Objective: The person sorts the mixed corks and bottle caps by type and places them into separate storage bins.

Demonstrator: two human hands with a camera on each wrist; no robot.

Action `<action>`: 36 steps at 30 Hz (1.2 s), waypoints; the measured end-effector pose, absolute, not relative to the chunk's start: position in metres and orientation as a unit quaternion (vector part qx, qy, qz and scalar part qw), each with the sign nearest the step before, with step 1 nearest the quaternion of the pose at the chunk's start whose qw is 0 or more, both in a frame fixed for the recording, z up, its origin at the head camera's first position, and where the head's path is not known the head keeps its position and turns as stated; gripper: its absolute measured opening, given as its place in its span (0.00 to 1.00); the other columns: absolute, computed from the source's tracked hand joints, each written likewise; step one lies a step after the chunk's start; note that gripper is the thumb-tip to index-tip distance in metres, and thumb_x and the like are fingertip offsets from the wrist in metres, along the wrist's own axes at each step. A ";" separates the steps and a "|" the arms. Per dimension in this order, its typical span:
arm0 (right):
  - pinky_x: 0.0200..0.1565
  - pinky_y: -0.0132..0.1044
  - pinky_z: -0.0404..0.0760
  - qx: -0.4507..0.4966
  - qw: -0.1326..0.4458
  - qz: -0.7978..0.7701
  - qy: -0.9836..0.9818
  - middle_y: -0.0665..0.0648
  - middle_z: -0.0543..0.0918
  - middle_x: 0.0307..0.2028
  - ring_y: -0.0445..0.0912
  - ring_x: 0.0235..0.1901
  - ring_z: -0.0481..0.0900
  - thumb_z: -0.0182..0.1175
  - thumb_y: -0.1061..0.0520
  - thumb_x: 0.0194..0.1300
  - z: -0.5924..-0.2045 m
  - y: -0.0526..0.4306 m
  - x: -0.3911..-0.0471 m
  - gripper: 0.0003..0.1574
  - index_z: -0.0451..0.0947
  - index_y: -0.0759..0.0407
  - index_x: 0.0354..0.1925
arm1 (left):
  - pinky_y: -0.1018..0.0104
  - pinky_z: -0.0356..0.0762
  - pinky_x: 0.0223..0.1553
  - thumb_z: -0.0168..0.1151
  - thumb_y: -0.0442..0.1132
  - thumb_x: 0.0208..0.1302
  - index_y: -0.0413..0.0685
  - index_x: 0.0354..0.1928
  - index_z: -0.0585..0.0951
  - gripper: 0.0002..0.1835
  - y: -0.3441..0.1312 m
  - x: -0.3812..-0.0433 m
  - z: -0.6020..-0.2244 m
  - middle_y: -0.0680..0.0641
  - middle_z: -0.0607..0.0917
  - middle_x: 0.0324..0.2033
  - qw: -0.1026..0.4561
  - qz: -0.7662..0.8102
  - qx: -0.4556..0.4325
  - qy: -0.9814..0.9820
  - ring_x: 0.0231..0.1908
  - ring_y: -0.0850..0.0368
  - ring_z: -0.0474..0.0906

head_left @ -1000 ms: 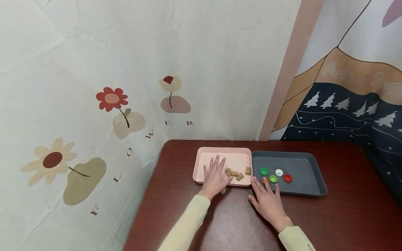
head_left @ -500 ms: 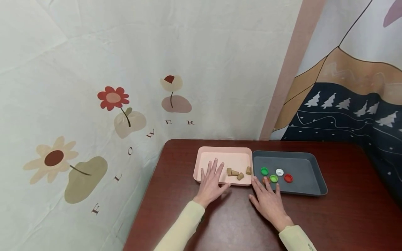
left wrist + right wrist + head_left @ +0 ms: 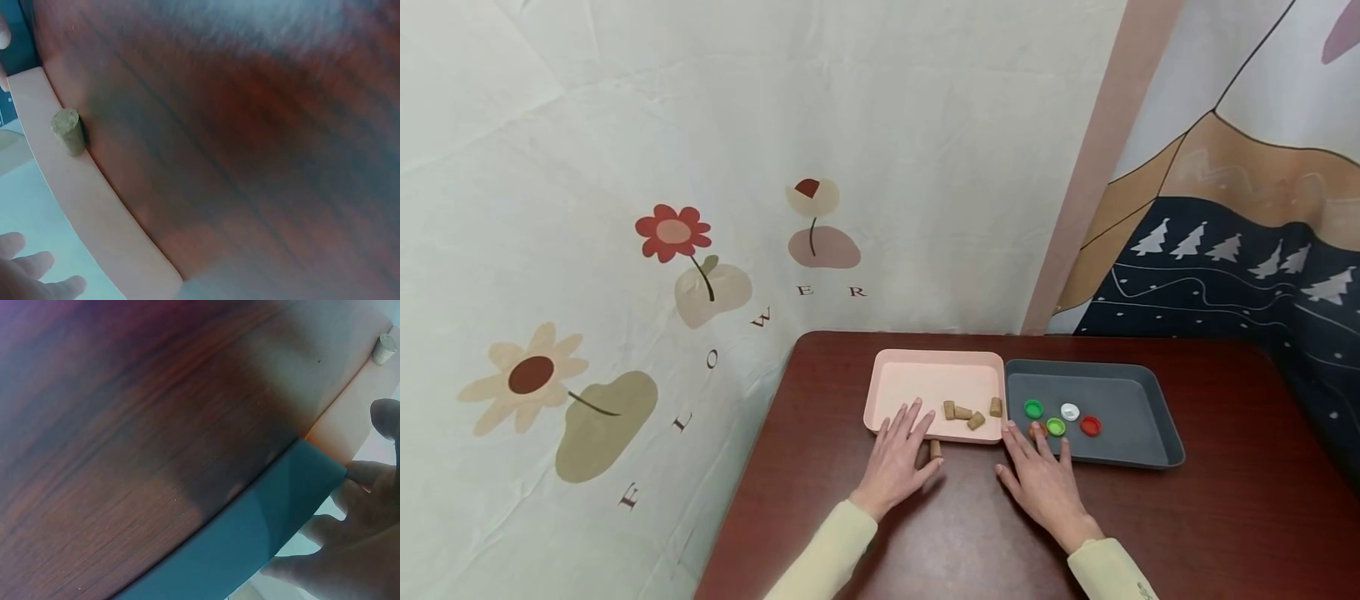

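Observation:
My left hand (image 3: 895,462) hovers with straight, spread fingers over the front edge of the pink tray (image 3: 940,362), holding nothing. Beside its thumb and index finger, a single cork (image 3: 935,449) stands on the table against the tray's front wall; the left wrist view shows that cork (image 3: 69,131) too. Several more corks (image 3: 976,421) lie inside the pink tray. My right hand (image 3: 1045,487) has its fingers extended over the near left rim of the dark grey tray (image 3: 1138,375), fingertips right at an orange cap (image 3: 1037,429), which they partly hide.
Several round plastic caps lie in the grey tray, among them a green cap (image 3: 1033,409), a white cap (image 3: 1070,412) and a red cap (image 3: 1091,426). Both trays stand side by side on a dark brown table (image 3: 970,542). A printed curtain (image 3: 925,167) hangs behind it.
My left hand has drawn back toward me from over the pink tray. The cork in front of the tray, hidden half a second ago, shows again. My right hand stays put.

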State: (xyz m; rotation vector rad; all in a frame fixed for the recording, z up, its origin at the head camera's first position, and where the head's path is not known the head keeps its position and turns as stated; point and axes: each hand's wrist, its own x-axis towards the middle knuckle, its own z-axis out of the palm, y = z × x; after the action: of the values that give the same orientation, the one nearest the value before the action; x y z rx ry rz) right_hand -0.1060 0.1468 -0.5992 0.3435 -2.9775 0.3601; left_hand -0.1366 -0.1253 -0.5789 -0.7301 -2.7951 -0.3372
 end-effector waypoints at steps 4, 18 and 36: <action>0.65 0.79 0.54 0.113 0.059 0.117 -0.985 0.59 0.72 0.73 0.65 0.74 0.64 0.66 0.41 0.70 -0.600 0.147 -0.106 0.43 0.69 0.58 0.75 | 0.40 0.67 0.68 0.69 0.58 0.65 0.53 0.74 0.72 0.38 -0.125 -0.130 -0.581 0.44 0.66 0.77 0.142 -0.102 -0.275 -0.945 0.74 0.42 0.64; 0.64 0.79 0.55 0.115 0.067 0.118 -0.984 0.60 0.73 0.72 0.65 0.73 0.65 0.67 0.43 0.68 -0.599 0.147 -0.105 0.42 0.71 0.59 0.73 | 0.49 0.72 0.65 0.72 0.55 0.63 0.54 0.67 0.80 0.31 -0.123 -0.119 -0.589 0.45 0.74 0.71 0.216 -0.071 -0.375 -0.899 0.67 0.46 0.73; 0.63 0.80 0.55 0.115 0.065 0.125 -0.983 0.59 0.72 0.73 0.65 0.74 0.63 0.68 0.43 0.68 -0.599 0.147 -0.105 0.44 0.70 0.58 0.74 | 0.50 0.77 0.59 0.66 0.56 0.69 0.59 0.66 0.81 0.26 -0.119 -0.113 -0.590 0.50 0.78 0.68 0.124 -0.012 -0.370 -0.921 0.64 0.46 0.76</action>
State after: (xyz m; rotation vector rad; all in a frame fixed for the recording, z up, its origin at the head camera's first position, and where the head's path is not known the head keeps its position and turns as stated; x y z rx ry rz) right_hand -0.1049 0.1466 -0.5989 0.3486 -2.9684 0.3770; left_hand -0.1134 -0.1185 -0.5904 -1.0776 -2.6836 -0.0354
